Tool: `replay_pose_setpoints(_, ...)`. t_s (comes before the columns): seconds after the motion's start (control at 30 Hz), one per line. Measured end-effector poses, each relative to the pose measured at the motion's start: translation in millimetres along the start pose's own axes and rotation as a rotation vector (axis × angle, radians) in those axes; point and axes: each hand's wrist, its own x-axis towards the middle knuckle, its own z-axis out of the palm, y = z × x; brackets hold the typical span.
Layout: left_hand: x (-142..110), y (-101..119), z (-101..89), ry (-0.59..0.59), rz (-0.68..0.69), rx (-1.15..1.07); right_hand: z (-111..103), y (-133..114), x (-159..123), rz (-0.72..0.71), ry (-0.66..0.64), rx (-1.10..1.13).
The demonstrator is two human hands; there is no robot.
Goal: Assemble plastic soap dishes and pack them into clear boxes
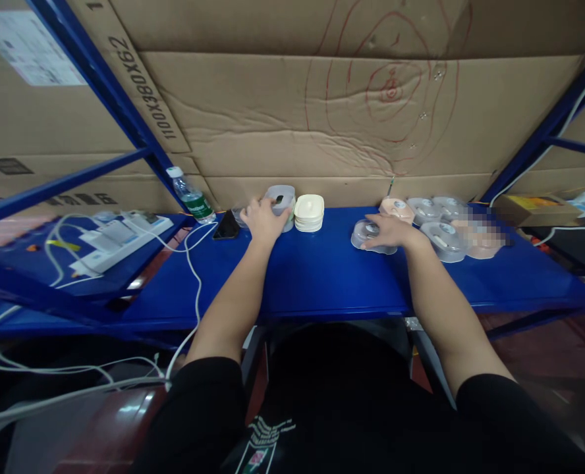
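Plastic container (288, 196) at frame centre: the half-curled left hand (265, 220) touches its rim. Right of centre, the part-open right hand (390, 230) spans a clear tub (379, 248); both grips are unclear. A sideways nudge could topple the cream stack (309, 212).

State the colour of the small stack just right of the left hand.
Cream; the stack shows best in the head view.

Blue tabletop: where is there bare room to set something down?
The tabletop is bare between the cream stack, the clear plastic container under the right hand, and the near edge. Crowded: right of that hand, with more containers; near the left hand, with smartphone and water bottle.
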Motion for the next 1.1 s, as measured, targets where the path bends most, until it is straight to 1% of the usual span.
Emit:
replay_pose_setpoints(0.07,-1,1,-0.8,0.039,0.022,-0.004,0,2,0,0.003,-0.028,0.006)
replay_pose_setpoints(0.13,-3,3,-2.1,0.080,0.070,-0.024,1,-2,1,-0.028,-0.046,0.010)
replay_pose_setpoints(0.2,-5,6,-3.7,0.102,0.143,-0.062,5,-9,2,-0.086,-0.057,0.025)
replay_pose_setpoints(0.27,-7,11,-5.0,0.088,0.243,-0.106,9,-18,2,-0.154,-0.052,0.059)
replay_pose_setpoints(0.33,-11,18,-4.8,0.032,0.370,-0.147,12,-24,2,-0.226,-0.045,0.103)
replay_pose_setpoints(0.43,-20,29,-0.5,-0.093,0.579,-0.208,14,-27,2,-0.324,-0.057,0.173)
replay_pose_setpoints(0.57,-35,42,12.1,-0.237,0.838,-0.274,13,-26,1,-0.347,-0.028,0.231)
replay_pose_setpoints(0.63,-41,45,18.7,-0.275,0.916,-0.285,13,-28,1,-0.349,0.013,0.263)
replay_pose_setpoints(0.7,-44,47,23.5,-0.302,0.962,-0.286,12,-30,1,-0.361,0.082,0.308)
replay_pose_setpoints(0.8,-44,47,25.7,-0.320,0.992,-0.300,11,-33,1,-0.359,0.186,0.420)
replay_pose_setpoints(0.9,-41,46,24.0,-0.268,0.937,-0.329,10,-35,1,-0.326,0.239,0.607)
replay_pose_setpoints(1.0,-37,43,23.3,-0.170,0.776,-0.394,11,-39,2,-0.313,0.289,0.774)
replay_pose_setpoints(1.1,-35,41,24.8,-0.121,0.568,-0.524,12,-44,5,-0.278,0.403,0.841)
